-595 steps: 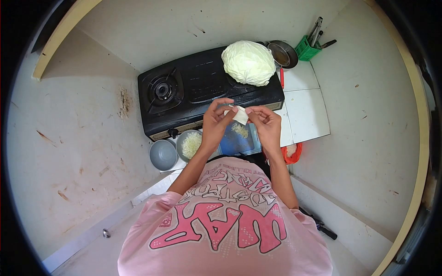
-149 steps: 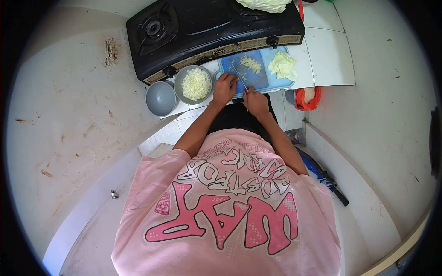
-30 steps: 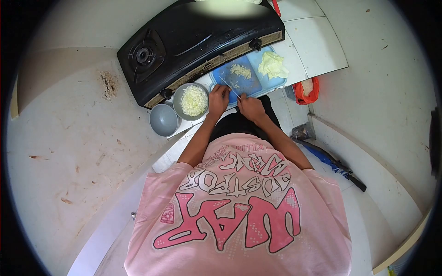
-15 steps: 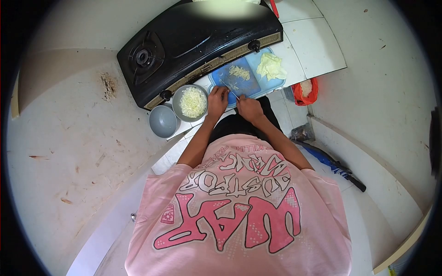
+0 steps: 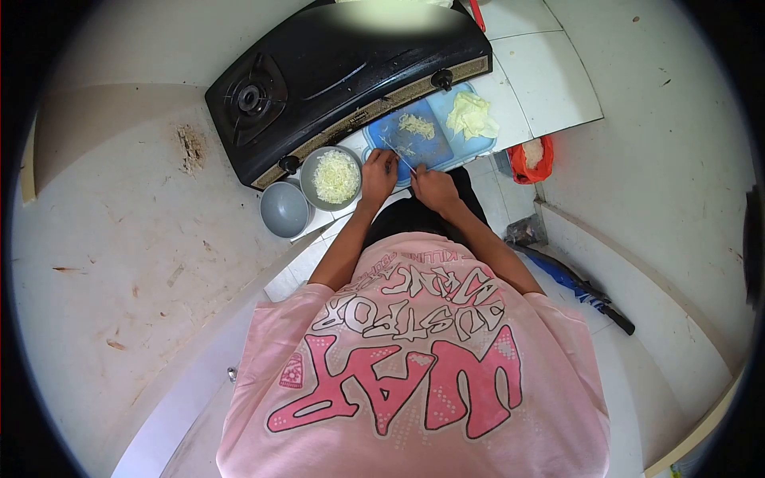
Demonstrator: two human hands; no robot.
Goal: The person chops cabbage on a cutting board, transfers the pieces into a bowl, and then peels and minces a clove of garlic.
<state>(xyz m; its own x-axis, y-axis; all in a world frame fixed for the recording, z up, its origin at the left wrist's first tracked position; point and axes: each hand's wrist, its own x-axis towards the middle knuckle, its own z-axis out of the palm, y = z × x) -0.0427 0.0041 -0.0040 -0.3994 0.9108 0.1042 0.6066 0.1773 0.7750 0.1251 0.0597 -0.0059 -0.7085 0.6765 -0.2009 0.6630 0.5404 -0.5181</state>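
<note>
1. At the near edge of the blue cutting board (image 5: 438, 146), my right hand (image 5: 434, 189) has its grip closed around the handle of the knife (image 5: 405, 162); the blade slants away and leftward over the board, probably so it can be steered from the wrist.
2. My left hand (image 5: 378, 174) is by the board's near left corner, fingers curled close beside the blade, likely to keep the tips tucked. I cannot tell whether that grip pinches anything.
3. Pale cabbage shreds (image 5: 416, 125) lie beyond the blade, towards the far edge, perhaps to leave the near part for the knife. A loose cabbage leaf (image 5: 472, 115) sits on the right of the light blue tray (image 5: 480, 145), within my reach.
4. Left of my left hand, a grey bowl (image 5: 307, 186) holds more shreds, close enough for a short transfer; a second bowl (image 5: 284, 209) is beside it.
5. The surface (image 5: 550, 76) is white tile, with a black stove (image 5: 335, 64) along the board's far side.
6. Off its right near corner is a red bag (image 5: 521, 170); stained pale walls (image 5: 143, 191) close the room in.
</note>
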